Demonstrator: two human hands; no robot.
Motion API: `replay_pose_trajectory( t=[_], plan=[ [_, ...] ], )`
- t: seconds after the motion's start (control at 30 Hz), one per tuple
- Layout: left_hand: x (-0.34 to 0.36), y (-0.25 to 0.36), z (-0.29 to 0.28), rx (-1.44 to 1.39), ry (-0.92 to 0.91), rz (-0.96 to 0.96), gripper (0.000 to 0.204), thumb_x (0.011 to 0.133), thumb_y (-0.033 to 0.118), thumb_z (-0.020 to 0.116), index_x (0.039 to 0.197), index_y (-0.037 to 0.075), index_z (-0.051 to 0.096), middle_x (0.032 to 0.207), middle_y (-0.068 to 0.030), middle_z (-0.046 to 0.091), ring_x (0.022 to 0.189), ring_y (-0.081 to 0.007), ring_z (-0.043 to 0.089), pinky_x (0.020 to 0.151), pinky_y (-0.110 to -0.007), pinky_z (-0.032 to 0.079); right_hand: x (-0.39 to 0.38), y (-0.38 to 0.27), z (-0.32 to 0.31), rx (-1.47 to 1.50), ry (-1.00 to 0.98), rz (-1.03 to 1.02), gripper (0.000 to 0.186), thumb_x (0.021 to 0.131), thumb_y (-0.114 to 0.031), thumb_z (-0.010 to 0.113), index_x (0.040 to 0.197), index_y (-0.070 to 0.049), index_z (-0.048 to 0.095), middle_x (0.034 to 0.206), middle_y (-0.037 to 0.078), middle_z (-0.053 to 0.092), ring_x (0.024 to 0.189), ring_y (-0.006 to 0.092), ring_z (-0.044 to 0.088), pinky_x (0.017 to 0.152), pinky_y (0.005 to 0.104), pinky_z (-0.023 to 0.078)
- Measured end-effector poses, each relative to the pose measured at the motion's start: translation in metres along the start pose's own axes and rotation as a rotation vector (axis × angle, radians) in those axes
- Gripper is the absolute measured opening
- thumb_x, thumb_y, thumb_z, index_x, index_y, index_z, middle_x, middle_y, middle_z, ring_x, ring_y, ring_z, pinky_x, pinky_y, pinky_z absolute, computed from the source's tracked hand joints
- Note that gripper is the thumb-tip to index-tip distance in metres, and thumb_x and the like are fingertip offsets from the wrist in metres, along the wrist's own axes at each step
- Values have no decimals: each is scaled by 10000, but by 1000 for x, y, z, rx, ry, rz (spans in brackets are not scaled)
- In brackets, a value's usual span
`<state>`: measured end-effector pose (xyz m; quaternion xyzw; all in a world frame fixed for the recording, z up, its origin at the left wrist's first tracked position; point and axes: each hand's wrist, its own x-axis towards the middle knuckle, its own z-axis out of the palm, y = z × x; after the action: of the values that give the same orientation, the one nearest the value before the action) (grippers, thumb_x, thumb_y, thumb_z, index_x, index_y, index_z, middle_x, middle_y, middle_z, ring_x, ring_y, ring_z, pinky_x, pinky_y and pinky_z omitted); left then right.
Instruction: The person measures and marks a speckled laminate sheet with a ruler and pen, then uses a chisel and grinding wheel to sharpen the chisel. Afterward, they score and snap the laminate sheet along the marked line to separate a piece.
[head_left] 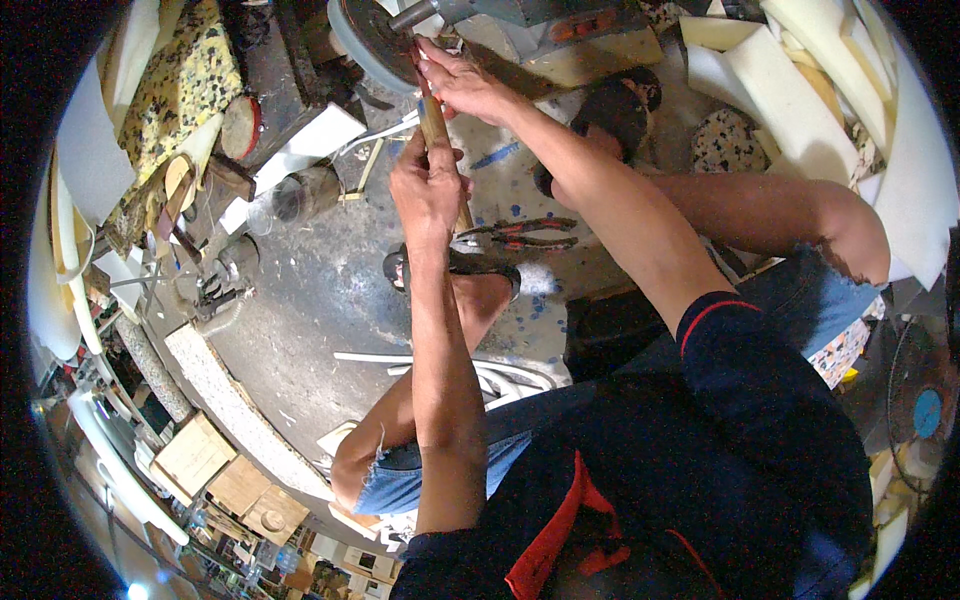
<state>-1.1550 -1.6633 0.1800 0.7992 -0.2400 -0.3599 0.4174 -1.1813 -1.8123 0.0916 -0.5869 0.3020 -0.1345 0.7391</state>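
Note:
My left hand [428, 192] is closed around the wooden handle [437, 137] of a long tool, whose far end is held up at a round grinding wheel [365, 50] on a grey machine [505, 15]. My right hand [455, 80] grips the tool higher up, fingers closed close beside the wheel; whether the tip touches the wheel I cannot tell. On the floor just right of my left hand lie red-and-black pliers [530, 235].
Pale foam offcuts [785, 85] pile up at right, speckled foam sheets [175, 90] at upper left. A metal can [305, 195], white tubing [500, 368] and my sandalled feet [600, 115] are on the stained floor. A fan [925, 410] stands at far right, wooden boxes [195, 455] at lower left.

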Motion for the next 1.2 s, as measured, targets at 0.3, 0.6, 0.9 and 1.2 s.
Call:
replay_pose_trajectory(
  t=[0.3, 0.6, 0.9, 1.2],
  plan=[
    [-52, -1, 0, -15, 42, -46, 391, 982, 197, 496, 1300, -17, 576, 765, -87, 658, 496, -123, 600, 456, -285, 481, -19, -3, 4, 28, -27, 45, 595, 1045, -457, 426, 1572, -308, 196, 1328, 21, 544, 834, 138, 600, 610, 284, 551],
    [-104, -8, -4, -48, 49, -85, 450, 997, 244, 509, 1372, -3, 533, 797, -98, 672, 540, -103, 597, 495, -275, 481, -33, -7, 6, -45, -41, 55, 602, 1045, -468, 407, 1574, -336, 151, 1387, 29, 512, 864, 160, 619, 703, 355, 599],
    [-138, -15, -9, 20, 47, 58, 402, 1000, 237, 525, 1306, -20, 567, 742, -54, 645, 575, -87, 576, 520, -255, 466, -43, -2, 9, -49, -44, 57, 604, 1044, -459, 409, 1577, -309, 165, 1363, 50, 537, 832, 161, 630, 680, 336, 585],
    [-167, -20, -12, -19, 39, 42, 362, 994, 216, 501, 1258, -18, 578, 748, -45, 657, 576, -101, 595, 509, -256, 489, -61, 11, 21, -251, 74, -100, 577, 1049, -399, 436, 1570, -282, 220, 1288, 66, 589, 839, 163, 641, 745, 317, 551]
  ],
)
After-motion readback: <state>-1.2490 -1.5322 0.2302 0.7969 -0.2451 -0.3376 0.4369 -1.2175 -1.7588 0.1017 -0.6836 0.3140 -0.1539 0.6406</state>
